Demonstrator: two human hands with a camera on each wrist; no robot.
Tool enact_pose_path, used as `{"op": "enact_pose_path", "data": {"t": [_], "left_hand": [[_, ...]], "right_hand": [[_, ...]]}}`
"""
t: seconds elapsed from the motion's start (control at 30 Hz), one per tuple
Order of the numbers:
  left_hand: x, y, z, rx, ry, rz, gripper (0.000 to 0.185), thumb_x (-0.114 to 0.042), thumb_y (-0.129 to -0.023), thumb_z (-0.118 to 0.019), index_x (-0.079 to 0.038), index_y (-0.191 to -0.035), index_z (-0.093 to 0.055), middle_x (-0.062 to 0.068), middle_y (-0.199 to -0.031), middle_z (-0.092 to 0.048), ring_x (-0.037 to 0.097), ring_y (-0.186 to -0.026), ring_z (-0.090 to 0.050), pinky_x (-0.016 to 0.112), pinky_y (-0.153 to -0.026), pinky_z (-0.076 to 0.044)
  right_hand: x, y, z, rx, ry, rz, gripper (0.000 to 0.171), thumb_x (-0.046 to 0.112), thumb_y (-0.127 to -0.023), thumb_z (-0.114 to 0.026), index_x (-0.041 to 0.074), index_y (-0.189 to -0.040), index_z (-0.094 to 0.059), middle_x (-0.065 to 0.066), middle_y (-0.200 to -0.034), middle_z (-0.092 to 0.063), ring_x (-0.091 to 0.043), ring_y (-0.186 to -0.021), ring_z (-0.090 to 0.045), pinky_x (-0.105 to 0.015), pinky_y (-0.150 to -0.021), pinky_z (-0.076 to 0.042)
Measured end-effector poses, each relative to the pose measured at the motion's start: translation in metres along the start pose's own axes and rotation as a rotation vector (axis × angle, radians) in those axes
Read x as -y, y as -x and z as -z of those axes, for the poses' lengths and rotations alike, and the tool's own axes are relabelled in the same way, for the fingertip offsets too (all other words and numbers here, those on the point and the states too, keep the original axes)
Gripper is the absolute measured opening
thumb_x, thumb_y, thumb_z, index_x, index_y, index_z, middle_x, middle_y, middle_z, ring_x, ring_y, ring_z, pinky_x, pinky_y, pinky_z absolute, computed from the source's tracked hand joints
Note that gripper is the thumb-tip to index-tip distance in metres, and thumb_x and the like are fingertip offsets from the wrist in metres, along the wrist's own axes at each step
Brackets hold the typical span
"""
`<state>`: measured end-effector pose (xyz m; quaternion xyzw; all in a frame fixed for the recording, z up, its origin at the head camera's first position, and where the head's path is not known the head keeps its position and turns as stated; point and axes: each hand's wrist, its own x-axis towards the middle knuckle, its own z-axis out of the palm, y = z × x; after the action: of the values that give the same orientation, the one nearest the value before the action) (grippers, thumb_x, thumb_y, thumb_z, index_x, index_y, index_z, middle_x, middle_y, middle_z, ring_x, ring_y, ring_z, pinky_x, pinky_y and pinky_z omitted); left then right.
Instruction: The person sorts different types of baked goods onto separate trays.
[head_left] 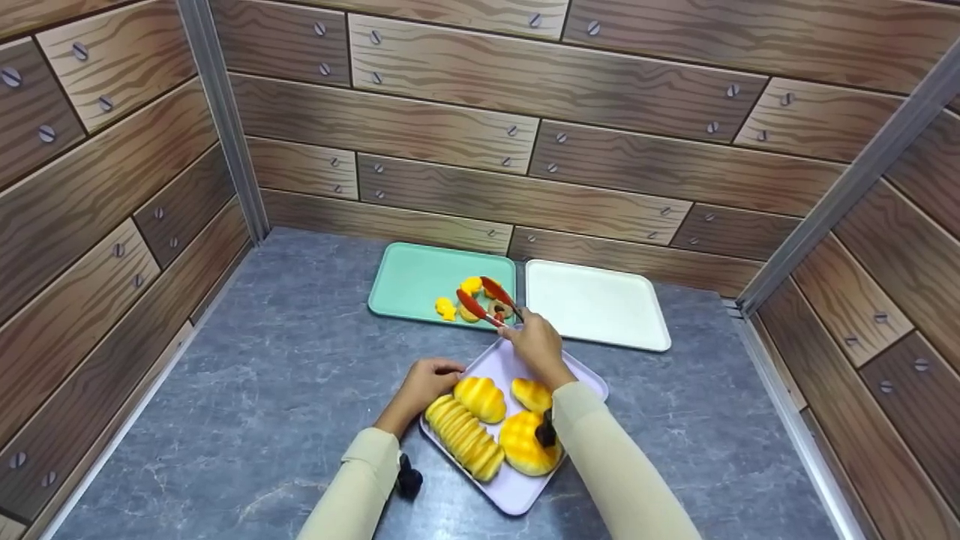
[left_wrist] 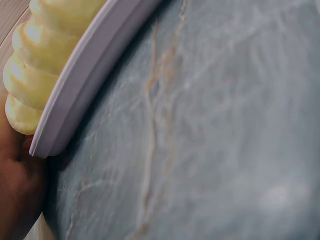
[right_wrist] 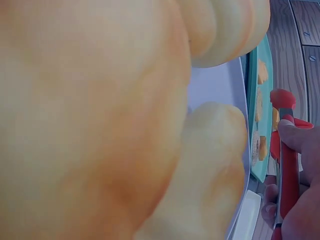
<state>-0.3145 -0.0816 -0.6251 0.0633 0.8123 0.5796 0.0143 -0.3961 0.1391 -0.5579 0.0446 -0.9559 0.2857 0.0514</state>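
Over the green tray (head_left: 405, 281) at twelve o'clock, the right hand (head_left: 536, 345) has its grip closed on red tongs (head_left: 486, 300), arms spread above pastries; left hand (head_left: 424, 382) pinches the lilac tray's (head_left: 517, 491) edge on the surface (head_left: 262, 405).

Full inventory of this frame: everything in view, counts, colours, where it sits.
Lilac tray: 1, pale purple, nearest on the grey counter.
Bread pieces on lilac tray: 4, golden yellow; one is a long ridged loaf along the left edge.
Green tray: 1, mint, far left by the wall.
Pastries on green tray: about 4, small, yellow; exact count is unclear under the tongs.
White tray: 1, right of the green tray, nothing visible on it.
Tongs: 1, red tips, over the green tray.
Counter: grey marble look.
Walls: wood-plank print, three sides.
Left hand: grip on the lilac tray's left edge.
Right hand: grip on the tongs.
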Motion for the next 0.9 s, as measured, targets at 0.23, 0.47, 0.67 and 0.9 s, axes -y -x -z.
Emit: {"op": "enact_pose_path", "data": {"t": [0.23, 0.47, 0.67, 0.9], "left_hand": [[0.002, -0.001, 0.001, 0.005, -0.003, -0.016, 0.020, -0.014, -0.092, -0.067, -0.010, -0.107, -0.080, 0.005, -0.108, -0.077, 0.024, -0.109, -0.068, 0.043, -0.097, -0.052], [0.003, 0.000, 0.000, 0.001, -0.011, -0.002, 0.020, -0.015, -0.092, -0.067, -0.011, -0.107, -0.080, 0.005, -0.109, -0.076, 0.025, -0.111, -0.067, 0.044, -0.098, -0.052], [0.004, 0.001, 0.000, 0.003, -0.006, 0.012, 0.020, -0.015, -0.092, -0.067, -0.012, -0.107, -0.080, 0.004, -0.109, -0.076, 0.025, -0.111, -0.067, 0.043, -0.098, -0.052], [0.001, 0.002, 0.000, 0.012, 0.015, 0.016, 0.020, -0.014, -0.093, -0.066, -0.011, -0.107, -0.079, 0.005, -0.109, -0.076, 0.025, -0.110, -0.067, 0.044, -0.098, -0.052]], "right_hand": [[0.001, -0.001, -0.004, 0.018, 0.033, 0.010, 0.066, 0.041, -0.088, -0.076, 0.002, -0.138, -0.059, -0.017, -0.123, -0.069, -0.033, -0.112, -0.065, -0.049, -0.097, -0.048], [0.004, 0.000, -0.004, 0.024, 0.013, -0.016, 0.073, 0.041, -0.087, -0.077, -0.001, -0.143, -0.054, -0.019, -0.131, -0.065, -0.035, -0.120, -0.062, -0.049, -0.104, -0.046], [0.001, 0.005, 0.001, 0.042, -0.011, -0.024, 0.074, 0.042, -0.087, -0.077, 0.002, -0.144, -0.053, -0.019, -0.134, -0.064, -0.035, -0.124, -0.060, -0.050, -0.105, -0.045], [-0.007, 0.021, 0.015, 0.021, -0.026, -0.008, 0.060, 0.040, -0.087, -0.078, 0.005, -0.132, -0.061, -0.019, -0.121, -0.068, -0.035, -0.108, -0.064, -0.052, -0.093, -0.048]]}}
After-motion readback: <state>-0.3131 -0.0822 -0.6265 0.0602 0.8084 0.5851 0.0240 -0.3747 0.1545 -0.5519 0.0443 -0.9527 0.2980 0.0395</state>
